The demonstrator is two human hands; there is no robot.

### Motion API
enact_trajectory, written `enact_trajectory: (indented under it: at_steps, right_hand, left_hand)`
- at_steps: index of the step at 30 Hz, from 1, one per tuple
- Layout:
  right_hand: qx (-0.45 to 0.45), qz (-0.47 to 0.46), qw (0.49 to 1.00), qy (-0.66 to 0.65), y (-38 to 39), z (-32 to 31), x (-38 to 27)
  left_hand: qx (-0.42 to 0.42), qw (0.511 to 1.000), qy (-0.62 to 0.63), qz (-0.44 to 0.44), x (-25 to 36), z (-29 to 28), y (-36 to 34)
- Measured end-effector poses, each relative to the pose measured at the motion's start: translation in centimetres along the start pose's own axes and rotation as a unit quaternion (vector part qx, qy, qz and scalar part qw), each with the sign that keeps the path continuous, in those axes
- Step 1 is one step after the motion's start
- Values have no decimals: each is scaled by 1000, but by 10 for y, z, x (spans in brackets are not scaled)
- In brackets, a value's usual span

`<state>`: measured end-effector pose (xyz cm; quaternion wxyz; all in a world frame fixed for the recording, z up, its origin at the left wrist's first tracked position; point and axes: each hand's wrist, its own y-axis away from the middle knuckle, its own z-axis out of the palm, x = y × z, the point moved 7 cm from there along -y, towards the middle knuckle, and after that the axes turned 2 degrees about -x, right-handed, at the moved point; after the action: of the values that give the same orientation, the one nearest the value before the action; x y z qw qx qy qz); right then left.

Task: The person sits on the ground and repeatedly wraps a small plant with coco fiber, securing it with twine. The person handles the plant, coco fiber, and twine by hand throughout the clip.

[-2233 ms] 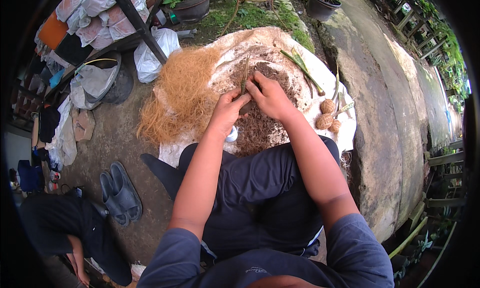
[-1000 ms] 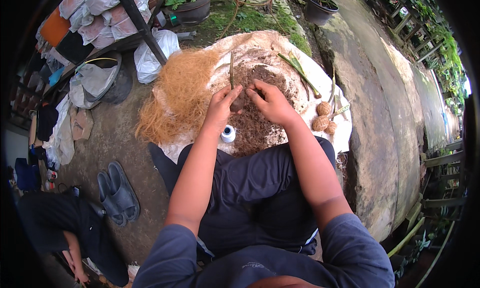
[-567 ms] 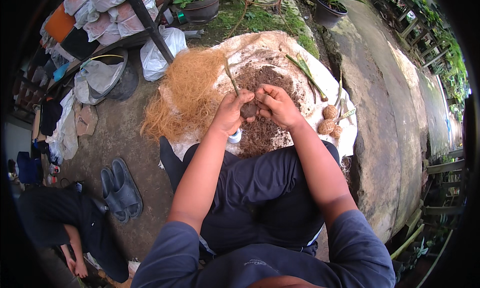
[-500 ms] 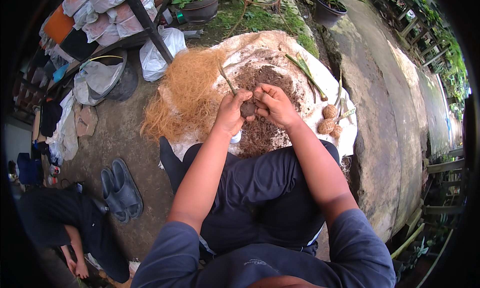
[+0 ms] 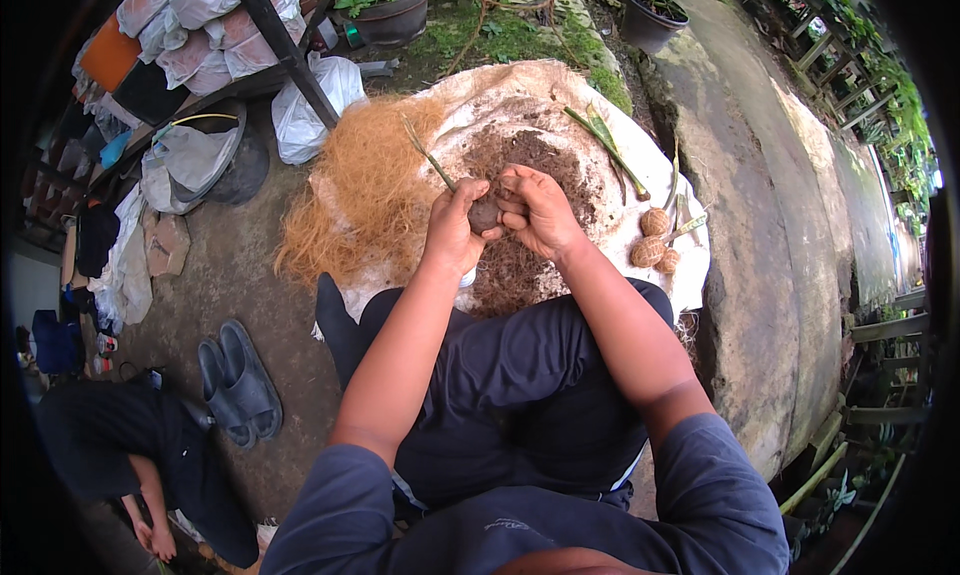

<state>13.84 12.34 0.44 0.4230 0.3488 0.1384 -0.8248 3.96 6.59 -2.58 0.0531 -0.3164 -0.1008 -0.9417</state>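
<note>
A dark ball of soil (image 5: 484, 214) sits between my two hands, above the sacking. My left hand (image 5: 453, 231) is closed round its left side, thumb along the top. From beside that thumb a thin green plant stem (image 5: 430, 155) slants up and to the left; where it enters the ball is hidden. My right hand (image 5: 545, 215) has its fingers curled and pressed against the ball's right side. Under both hands lies loose brown soil (image 5: 515, 275). A heap of orange-brown coconut fibre (image 5: 360, 175) spreads to the left.
White sacking (image 5: 480, 85) lies beneath everything. To the right are several fibre-wrapped balls (image 5: 650, 250) with stems and a cut green stalk (image 5: 610, 155). Sandals (image 5: 240, 380) lie on the left, near another person (image 5: 150, 455) bending down. Potted plants (image 5: 390, 15) stand at the back.
My right hand's fingers have curled more closely over the ball's right side. The stem leans further left. The whole view has shifted slightly.
</note>
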Motion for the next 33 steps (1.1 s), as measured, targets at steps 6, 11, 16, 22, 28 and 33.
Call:
enact_trajectory:
  at_steps: [6,11,16,22,28,33]
  right_hand:
    - [42,-13,996,-81,5,-3,-5]
    - [44,-33,996,-76,4,-2,-14]
    - [100,-103,978,-151,6,-21,-42]
    - [59,-165,959,-225,13,-60,-75]
    - [287,-96,709,637,19,-71,-88]
    - [269,6,588,763,10,-77,-60]
  left_hand:
    - [-15,1000,6,-6,3,4,0]
    - [-11,1000,-23,12,8,9,2]
    - [2,999,-34,34,21,3,3]
    - [28,999,3,28,36,-16,-1]
    - [44,993,-98,53,45,-20,-1]
    - [34,984,-169,50,41,-10,2]
